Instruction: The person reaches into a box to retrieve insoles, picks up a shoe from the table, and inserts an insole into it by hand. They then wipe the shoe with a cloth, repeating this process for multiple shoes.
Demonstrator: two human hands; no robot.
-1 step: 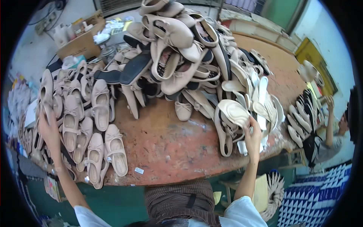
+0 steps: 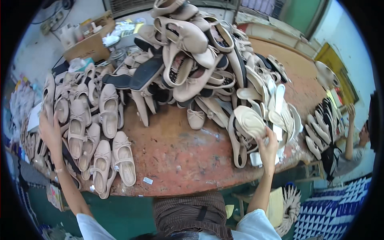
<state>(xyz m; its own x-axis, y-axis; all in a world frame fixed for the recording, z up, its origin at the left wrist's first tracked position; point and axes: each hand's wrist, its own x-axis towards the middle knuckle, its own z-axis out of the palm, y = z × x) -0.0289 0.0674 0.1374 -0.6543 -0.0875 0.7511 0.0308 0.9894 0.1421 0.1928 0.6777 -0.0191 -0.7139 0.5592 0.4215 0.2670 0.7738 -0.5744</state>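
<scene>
At the far left, my left hand [image 2: 50, 132] is closed around the near end of a beige shoe [image 2: 48, 94] at the edge of a cluster of similar shoes. On the right, my right hand [image 2: 267, 145] pinches the lower edge of a pale cream insole [image 2: 249, 121] between thumb and fingers. Beneath that insole lies a beige strapped shoe [image 2: 239, 154]. Beside it are several loose insoles [image 2: 279, 98], stacked and overlapping. Next to my left hand, beige flats with bows and straps [image 2: 124, 158] lie with their toes pointing away from me.
A tall heap of beige shoes with dark soles [image 2: 176, 60] covers the back middle of the worn reddish-brown table [image 2: 172, 160]. A cardboard box [image 2: 86, 48] holding bottles stands back left. At far right, another person's arm [image 2: 350, 136] is beside a row of shoes [image 2: 318, 132].
The whole view has shifted very slightly. Both hands keep their holds, the left on the shoe and the right on the insole.
</scene>
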